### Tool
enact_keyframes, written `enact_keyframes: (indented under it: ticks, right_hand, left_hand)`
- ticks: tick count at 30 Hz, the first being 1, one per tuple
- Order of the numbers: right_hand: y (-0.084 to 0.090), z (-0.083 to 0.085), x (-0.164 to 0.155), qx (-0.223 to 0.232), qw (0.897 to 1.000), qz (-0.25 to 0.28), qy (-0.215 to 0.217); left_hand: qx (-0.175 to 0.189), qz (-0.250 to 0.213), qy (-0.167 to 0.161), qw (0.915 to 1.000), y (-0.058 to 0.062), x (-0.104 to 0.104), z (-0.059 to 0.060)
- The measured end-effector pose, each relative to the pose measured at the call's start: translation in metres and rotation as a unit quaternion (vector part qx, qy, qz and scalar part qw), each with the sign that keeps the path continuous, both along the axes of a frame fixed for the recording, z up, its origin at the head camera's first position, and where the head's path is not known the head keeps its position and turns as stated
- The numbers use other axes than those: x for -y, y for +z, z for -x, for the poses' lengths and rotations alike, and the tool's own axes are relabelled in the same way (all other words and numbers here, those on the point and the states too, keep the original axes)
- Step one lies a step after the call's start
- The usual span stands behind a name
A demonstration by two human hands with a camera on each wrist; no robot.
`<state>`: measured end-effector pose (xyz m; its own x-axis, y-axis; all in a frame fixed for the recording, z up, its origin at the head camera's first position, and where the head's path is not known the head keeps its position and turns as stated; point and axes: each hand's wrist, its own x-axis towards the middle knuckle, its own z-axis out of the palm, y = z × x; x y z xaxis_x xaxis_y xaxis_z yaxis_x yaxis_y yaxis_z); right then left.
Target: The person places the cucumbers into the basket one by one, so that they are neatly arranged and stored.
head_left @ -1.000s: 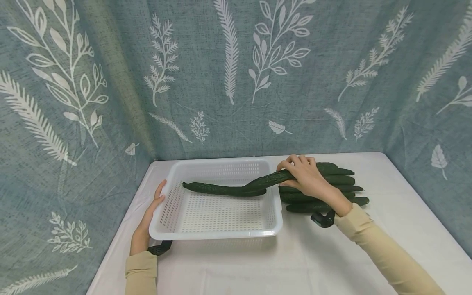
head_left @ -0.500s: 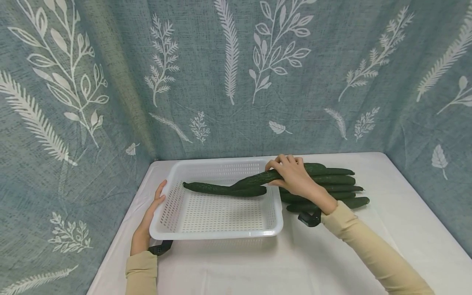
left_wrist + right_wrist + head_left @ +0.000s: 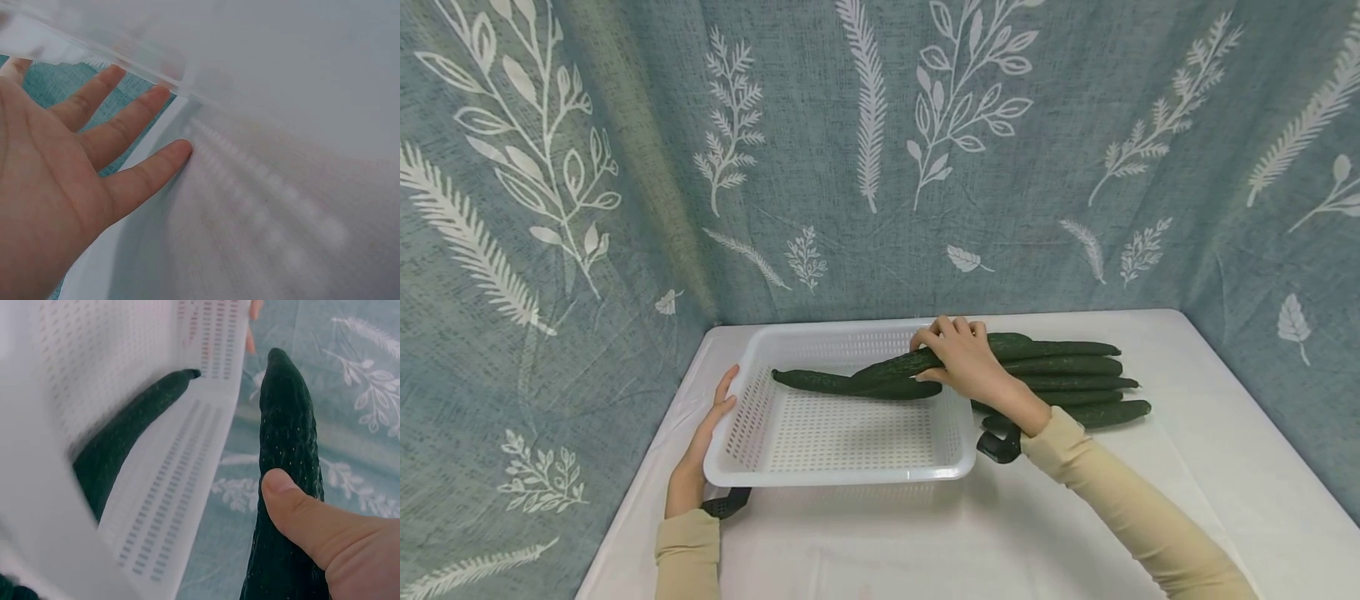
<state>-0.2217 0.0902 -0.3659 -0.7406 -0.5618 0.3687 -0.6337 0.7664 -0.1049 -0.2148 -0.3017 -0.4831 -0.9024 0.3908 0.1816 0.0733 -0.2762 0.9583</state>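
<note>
A white perforated basket sits on the white table. One dark green cucumber lies inside it along the far side. My right hand grips a second cucumber and holds it tilted over the basket's right rim, its tip above the first one. In the right wrist view my thumb presses on the held cucumber. My left hand rests with straight fingers against the basket's left wall.
A pile of several more cucumbers lies on the table right of the basket. Leaf-patterned blue-grey curtains close in the back and both sides. Bare white tabletop lies in front of the basket.
My right hand has carried its cucumber leftward, from over the pile to farther over the basket. The left hand and the basket have stayed put.
</note>
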Motion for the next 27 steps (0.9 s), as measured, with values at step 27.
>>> enact_keyframes:
  ticks: [27]
  right_hand:
    - [-0.015,0.008,0.059,0.014,1.000,-0.002,0.021]
  left_hand:
    - [0.023,0.030,0.011,0.9992,0.032,-0.018,-0.022]
